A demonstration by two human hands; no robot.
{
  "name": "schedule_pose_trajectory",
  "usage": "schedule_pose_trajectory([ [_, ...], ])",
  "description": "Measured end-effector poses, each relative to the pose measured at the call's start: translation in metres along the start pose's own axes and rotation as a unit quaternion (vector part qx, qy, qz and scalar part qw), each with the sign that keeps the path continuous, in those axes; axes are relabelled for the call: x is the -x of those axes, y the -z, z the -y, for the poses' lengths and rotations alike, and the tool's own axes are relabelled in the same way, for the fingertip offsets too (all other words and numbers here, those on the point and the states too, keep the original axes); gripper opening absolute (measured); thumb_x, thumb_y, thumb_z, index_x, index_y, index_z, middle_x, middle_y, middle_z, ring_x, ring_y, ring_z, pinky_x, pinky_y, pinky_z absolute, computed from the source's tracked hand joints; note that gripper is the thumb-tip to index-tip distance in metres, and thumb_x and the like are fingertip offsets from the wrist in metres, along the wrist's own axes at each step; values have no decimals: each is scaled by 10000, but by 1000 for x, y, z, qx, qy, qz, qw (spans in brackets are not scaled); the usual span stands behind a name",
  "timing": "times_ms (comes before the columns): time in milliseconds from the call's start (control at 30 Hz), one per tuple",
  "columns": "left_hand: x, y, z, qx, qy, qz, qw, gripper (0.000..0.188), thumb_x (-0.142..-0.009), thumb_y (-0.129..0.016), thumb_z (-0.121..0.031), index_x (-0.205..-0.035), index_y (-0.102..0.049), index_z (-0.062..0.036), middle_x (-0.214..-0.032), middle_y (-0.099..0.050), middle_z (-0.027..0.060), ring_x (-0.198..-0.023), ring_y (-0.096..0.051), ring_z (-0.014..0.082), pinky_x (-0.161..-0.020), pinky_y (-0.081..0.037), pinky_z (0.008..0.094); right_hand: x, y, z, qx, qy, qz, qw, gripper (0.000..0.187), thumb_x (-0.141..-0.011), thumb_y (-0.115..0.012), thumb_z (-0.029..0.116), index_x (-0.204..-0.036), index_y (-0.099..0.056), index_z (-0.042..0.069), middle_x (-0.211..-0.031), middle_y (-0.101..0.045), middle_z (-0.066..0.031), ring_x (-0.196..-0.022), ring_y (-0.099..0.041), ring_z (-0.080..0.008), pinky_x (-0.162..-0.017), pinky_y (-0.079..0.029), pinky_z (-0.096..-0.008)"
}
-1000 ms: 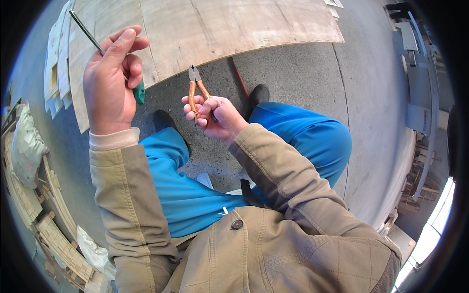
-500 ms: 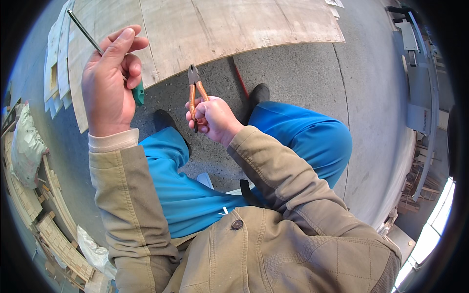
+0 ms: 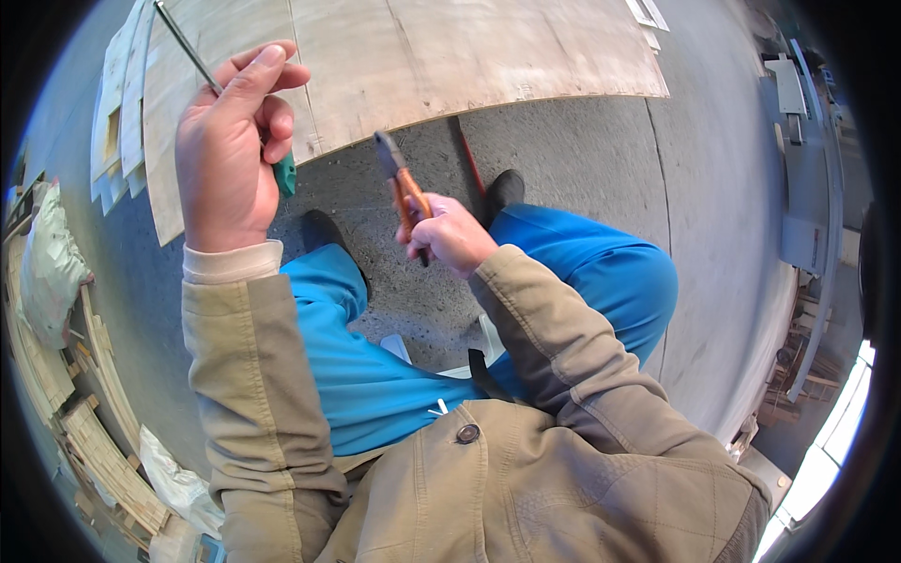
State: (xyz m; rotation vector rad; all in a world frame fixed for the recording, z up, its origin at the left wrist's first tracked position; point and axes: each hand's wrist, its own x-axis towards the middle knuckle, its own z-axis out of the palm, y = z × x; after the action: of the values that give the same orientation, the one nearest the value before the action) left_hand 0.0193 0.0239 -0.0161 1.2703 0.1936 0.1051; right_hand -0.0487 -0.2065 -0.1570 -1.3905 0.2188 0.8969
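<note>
My left hand (image 3: pixel 225 169) is raised over the left side of the plywood, closed on a screwdriver. The screwdriver's (image 3: pixel 188 46) thin metal shaft points up and to the far left. Its green handle end shows below my fingers; the palm hides the middle. My right hand (image 3: pixel 452 233) grips a pair of pliers (image 3: pixel 405 180) with orange handles, above the floor between my knees. The dark jaws point away from me, just short of the plywood edge, and look almost closed. Motion slightly blurs the pliers.
A large plywood sheet (image 3: pixel 488 56) spans the far side, with paler boards (image 3: pixel 120 122) under its left edge. A red bar (image 3: pixel 466 155) runs out from beneath it. Wood strips and a white sack (image 3: pixel 56 272) lie far left; grey metal equipment (image 3: pixel 805 220) stands far right.
My right hand has drawn the pliers right and slightly nearer; their handles look closer together and the jaws narrower. My left hand with the screwdriver has shifted a little right.
</note>
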Motion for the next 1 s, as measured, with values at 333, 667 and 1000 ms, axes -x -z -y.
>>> schedule_pose_trajectory([
  [333, 8, 6, -7, 10, -3, -16, 1000, 217, -1002, -727, -208, -1088, -732, -9, -942, -738, 84, -603, -512, 41, -494, -335, 196, -20, 15, 8, 364, 339, -322, 805, 565, -762, -765, 53, -1286, -557, 19, -987, -596, -141, -851, -639, -314, -787, -556, -441],
  [667, 8, 9, -7, 5, -8, -17, 1000, 210, -1005, -723, -214, -1086, -735, -21, -941, -742, 82, -610, -517, 39, -501, -345, 195, -44, 15, -10, 358, 313, -327, 817, 512, -791, -818, 102, -1221, -555, 12, -868, -619, -110, -739, -657, -315, -697, -562, -437],
  [1000, 10, 10, -6, 2, -2, -18, 1000, 229, -1007, -722, -217, -1113, -734, -14, -949, -744, 86, -612, -519, 37, -504, -349, 191, -45, 12, -10, 324, 256, -340, 845, 525, -782, -827, 89, -1223, -552, 12, -858, -638, -134, -755, -675, -333, -713, -565, -442],
])
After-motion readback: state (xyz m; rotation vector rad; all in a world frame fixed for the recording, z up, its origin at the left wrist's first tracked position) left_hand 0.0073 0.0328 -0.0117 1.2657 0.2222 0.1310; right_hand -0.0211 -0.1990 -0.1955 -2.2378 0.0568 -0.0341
